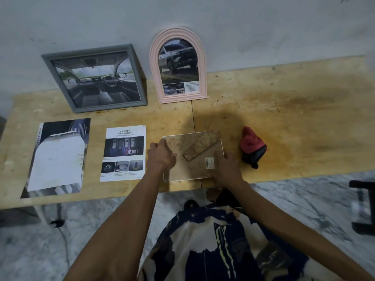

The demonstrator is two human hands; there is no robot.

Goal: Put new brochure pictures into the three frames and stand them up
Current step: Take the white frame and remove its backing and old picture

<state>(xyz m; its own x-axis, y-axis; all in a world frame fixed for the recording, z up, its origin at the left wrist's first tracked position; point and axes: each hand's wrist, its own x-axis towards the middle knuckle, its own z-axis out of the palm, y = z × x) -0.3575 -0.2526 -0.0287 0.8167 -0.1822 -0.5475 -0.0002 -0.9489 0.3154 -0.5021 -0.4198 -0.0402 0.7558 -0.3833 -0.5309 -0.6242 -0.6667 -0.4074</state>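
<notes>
A white frame (193, 157) lies face down near the table's front edge, its brown cork back and fold-out stand facing up. My left hand (161, 154) grips its left edge. My right hand (225, 168) presses on its lower right corner. A grey square frame (94, 78) with a car-interior picture leans on the wall at the back left. Beside it stands a pink arched frame (178, 65) holding a truck picture. Two brochure sheets lie flat on the left: a dark one (57, 157) and a white "SAFETY" page (123, 153).
A red and black cloth pouch (252, 148) sits just right of the face-down frame. The wooden table (294, 118) stretches bare to the right. A black object (363, 207) stands on the marble floor at the far right.
</notes>
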